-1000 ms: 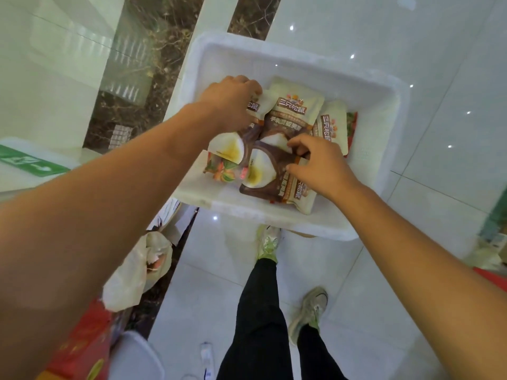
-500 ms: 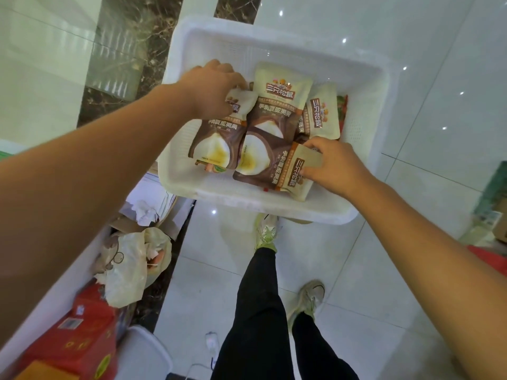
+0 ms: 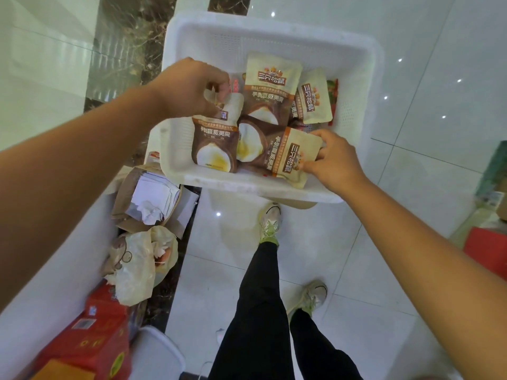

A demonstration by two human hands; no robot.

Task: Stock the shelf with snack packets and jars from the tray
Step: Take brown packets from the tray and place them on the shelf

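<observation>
**Head camera: two packets gripped, most of the stocking left to do**

Head camera looks down on a white plastic tray with perforated walls [image 3: 356, 78], lying at 12 o'clock beyond the person's feet. The left hand [image 3: 189, 89], at 11 o'clock, pinches the top edge of a brown-and-cream snack packet printed with a pale nut [image 3: 215, 144] on the tray's left side. I cannot tell whether that packet is clear of the tray floor. The right hand [image 3: 337, 160], at 1 o'clock, has fingers and thumb curled round the cream top end of a second brown-and-cream packet [image 3: 285, 157]. This one lies sideways against the near wall.

Between the hands, toward 12, a third packet of the same print [image 3: 271, 86] lies face up. A cream packet [image 3: 314, 97] sits just beside it at its 3 o'clock, and the edge of a red packet [image 3: 333, 94] shows past that. No jar is visible, and no shelf can be made out with certainty.

At 9 o'clock an open brown cardboard box of white papers [image 3: 148, 198] stands near the tray. A cream plastic bag [image 3: 137, 264] lies below it, and a red cardboard carton [image 3: 96, 338] sits at 7 o'clock.

As a judgement, this is the pick-up step. At least five packets are in the tray and none is seen placed, so nearly all the stocking remains.
</observation>
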